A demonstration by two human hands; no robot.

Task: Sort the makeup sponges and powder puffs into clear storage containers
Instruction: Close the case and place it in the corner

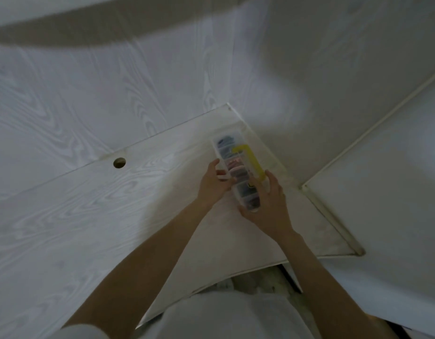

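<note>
Clear plastic, the storage container (237, 171) sat near the desk (94, 204) corner, your right hand (266, 206) clasping its near end, left hand (212, 184) steadying its side; you needed it level.

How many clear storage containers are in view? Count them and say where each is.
1. The clear container, long, with a yellow handle and divided compartments, sits at the desk's far right corner between the left hand and right hand. Others may lie outside the view.
</note>
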